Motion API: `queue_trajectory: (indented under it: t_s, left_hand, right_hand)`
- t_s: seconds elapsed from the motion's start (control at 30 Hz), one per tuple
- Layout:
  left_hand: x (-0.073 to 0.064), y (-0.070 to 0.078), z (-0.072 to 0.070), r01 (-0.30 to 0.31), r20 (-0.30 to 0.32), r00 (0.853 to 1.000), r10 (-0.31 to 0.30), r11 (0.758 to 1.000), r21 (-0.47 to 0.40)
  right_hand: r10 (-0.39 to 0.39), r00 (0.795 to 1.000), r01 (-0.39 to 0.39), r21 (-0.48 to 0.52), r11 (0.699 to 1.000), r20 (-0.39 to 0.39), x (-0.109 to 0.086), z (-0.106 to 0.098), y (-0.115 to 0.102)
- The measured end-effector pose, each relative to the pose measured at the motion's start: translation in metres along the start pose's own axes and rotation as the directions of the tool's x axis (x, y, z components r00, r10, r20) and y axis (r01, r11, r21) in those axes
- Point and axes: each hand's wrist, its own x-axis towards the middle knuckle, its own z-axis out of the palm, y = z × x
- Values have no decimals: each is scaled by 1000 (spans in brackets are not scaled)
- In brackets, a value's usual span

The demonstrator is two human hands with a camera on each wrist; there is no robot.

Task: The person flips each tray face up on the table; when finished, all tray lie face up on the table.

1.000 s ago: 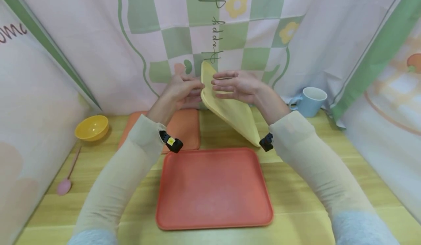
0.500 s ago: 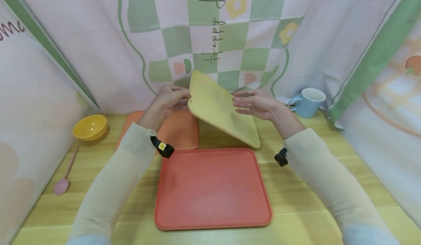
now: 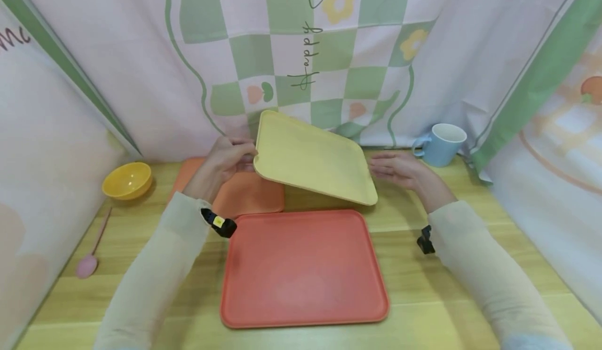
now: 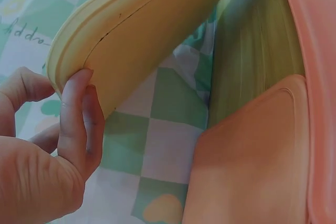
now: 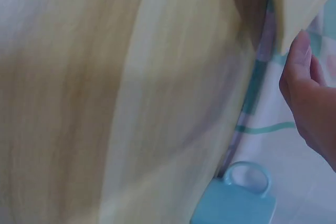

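The person's left hand (image 3: 223, 159) is pinching the left edge of the yellow rectangular tray (image 3: 315, 156), its thumb and fingertips gripping the rim, with some fingers reaching underneath. The right hand (image 3: 400, 170) is not clasping anything; its fingers are extending, fairly straight, toward the tray's right edge, and whether they are just touching it or stopping short is hard to tell. The tray is tilting, left end high and right end low, over the wooden table (image 3: 414, 277) behind the red tray (image 3: 305, 269), in front of the checked cloth (image 3: 329, 52); whether its low corner is resting on the wood is unclear. The step in hand seems to be levelling and setting down this tray, so the left hand would do well to be keeping its pinch firm while lowering its end slowly, with the right fingers steadying the low edge and stopping it from sliding. Since the orange tray (image 3: 249, 193) is lying flat just below the left hand, the raised end is probably needing a shift rightward to avoid landing on it. The right hand should also be minding the light-blue mug (image 3: 443, 145) standing nearby.
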Motion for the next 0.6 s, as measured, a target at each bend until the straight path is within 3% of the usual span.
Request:
queue_trajectory:
  t_s: [0.17,0.43,0.6]
  left_hand:
    - [0,-5,-5,-7,10,1000,7,1000,-1]
    - [1,-12,-10,-15,21,1000,16,999,-37]
    - [3,-17,-12,0,13,1000,1,999,-41]
  right_hand:
    - [33,998,-34,-39,999,-45,3,-13,11]
    - [57,998,-63,188,980,38,2,-19,16]
    - [60,998,-66,210,976,34,1,-18,14]
